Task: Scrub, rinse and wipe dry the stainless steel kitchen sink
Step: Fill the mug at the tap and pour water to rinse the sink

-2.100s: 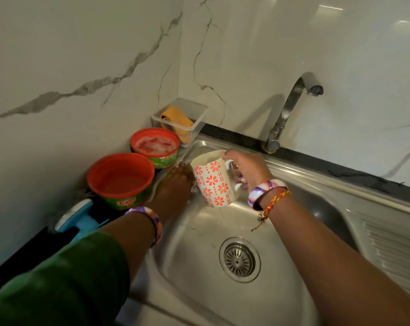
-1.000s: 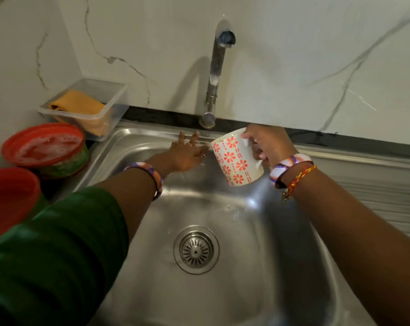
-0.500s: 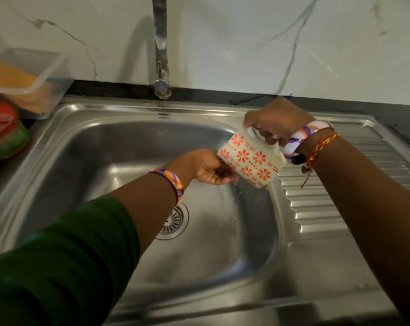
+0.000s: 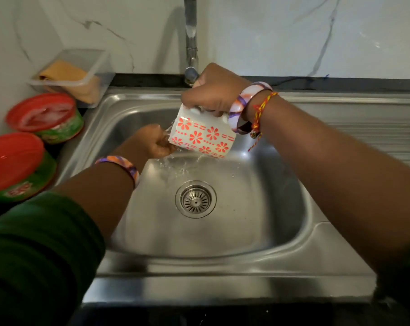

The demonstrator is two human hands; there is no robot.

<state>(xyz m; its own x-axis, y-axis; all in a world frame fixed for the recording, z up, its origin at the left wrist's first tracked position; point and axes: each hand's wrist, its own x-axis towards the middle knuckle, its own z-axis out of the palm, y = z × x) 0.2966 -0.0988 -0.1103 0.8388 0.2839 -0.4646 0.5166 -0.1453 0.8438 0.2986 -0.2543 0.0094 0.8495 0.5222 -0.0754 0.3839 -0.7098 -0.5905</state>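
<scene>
A stainless steel sink (image 4: 222,241), set into a dark counter below a marble-look wall, takes a rinse as water spills from a tipped mug (image 4: 202,136) onto the basin's back slope and runs toward the drain strainer (image 4: 195,199). The right hand (image 4: 211,92) grips the white mug with its orange flower print from above, fingers curled round the handle side, mouth tilted down and to the left. The left hand (image 4: 155,143) sits at the mug's mouth in the stream, fingers curled loosely; whether it holds anything cannot be told. The tap (image 4: 191,38) rises just behind the right hand. To the left of the basin stand two red-lidded soap tubs (image 4: 41,115) and a clear box (image 4: 81,74) holding a yellow cloth. Wet fingers on a wet glazed mug could slip, judging by the steep tilt, and a drop onto steel may chip it; hasty pouring may also leave soap unrinsed in the corners.
</scene>
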